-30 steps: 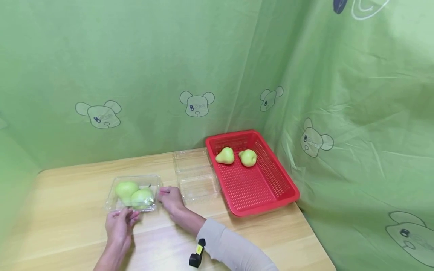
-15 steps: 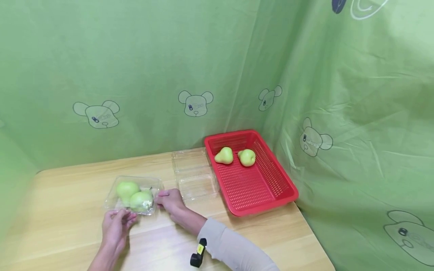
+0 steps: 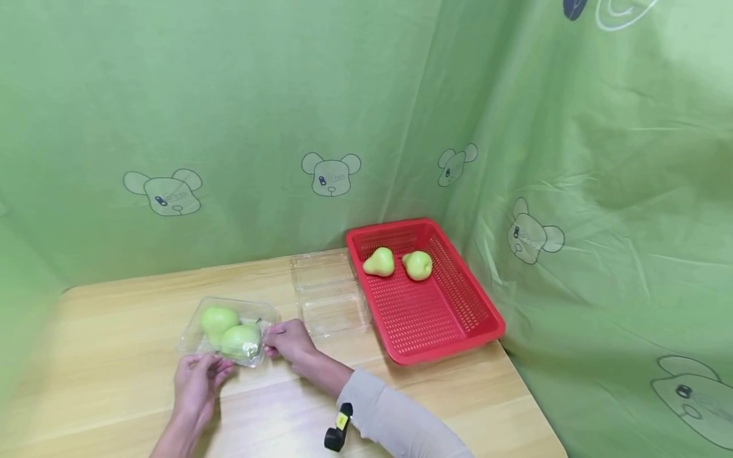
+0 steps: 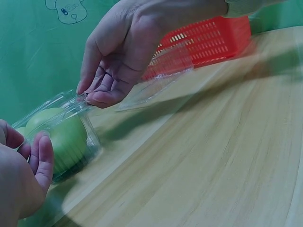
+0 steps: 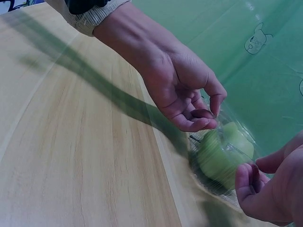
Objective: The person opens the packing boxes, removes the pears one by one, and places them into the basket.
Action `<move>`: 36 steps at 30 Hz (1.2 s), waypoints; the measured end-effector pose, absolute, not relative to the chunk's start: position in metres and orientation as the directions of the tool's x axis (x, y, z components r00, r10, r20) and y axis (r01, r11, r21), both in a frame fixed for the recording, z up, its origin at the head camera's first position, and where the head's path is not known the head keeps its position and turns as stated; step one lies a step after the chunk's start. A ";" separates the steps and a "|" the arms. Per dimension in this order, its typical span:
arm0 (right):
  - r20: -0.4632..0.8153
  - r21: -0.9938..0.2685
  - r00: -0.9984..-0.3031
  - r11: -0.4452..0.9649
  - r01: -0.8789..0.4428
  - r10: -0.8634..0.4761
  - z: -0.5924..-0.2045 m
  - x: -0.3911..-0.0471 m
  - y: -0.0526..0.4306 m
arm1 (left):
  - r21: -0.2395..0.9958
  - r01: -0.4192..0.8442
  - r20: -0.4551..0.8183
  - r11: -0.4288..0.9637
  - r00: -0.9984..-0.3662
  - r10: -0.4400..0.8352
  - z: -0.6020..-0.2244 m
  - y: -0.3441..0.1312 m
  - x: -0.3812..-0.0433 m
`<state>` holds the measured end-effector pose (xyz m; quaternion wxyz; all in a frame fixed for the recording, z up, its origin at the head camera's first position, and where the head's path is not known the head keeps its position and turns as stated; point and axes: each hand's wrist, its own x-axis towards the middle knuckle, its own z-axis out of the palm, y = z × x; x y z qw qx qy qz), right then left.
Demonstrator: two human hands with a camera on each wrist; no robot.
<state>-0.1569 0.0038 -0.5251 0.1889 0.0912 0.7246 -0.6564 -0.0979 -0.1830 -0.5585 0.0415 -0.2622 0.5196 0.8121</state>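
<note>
A clear plastic clamshell box (image 3: 195,327) with two green pears (image 3: 240,340) inside lies at the left of the table, its lid over the fruit. At its near edge my left hand (image 3: 196,385) pinches the rim between thumb and fingers. My right hand (image 3: 291,340) pinches the rim at the box's right side. Both wrist views show the thumbs and fingertips meeting on the clear rim, with a pear (image 4: 64,137) close under the plastic. Whether the lid is fully pressed down, I cannot tell.
A red plastic basket (image 3: 420,353) stands at the back right, holding two pears (image 3: 379,262). Between it and the filled box lies another clear clamshell box (image 3: 335,315), unfolded flat open. Green curtains (image 3: 258,127) hang behind and to the right of the wooden table (image 3: 103,381).
The box with the pears has turned slightly clockwise, its right near corner coming toward me. My right hand has shifted a little left and down along its edge; my left stays nearly in place.
</note>
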 end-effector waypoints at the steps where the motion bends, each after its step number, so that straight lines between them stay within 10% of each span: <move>1: -0.398 -0.915 -0.909 0.129 0.383 -0.123 -0.524 -0.157 0.004 | 0.823 -0.342 -0.471 -0.454 -0.858 -0.207 -0.558 -0.183 -0.098; 36: -0.441 -0.897 -0.879 0.120 0.425 -0.182 -0.520 -0.154 0.008 | 0.845 -0.350 -0.418 -0.404 -0.904 -0.089 -0.560 -0.191 -0.087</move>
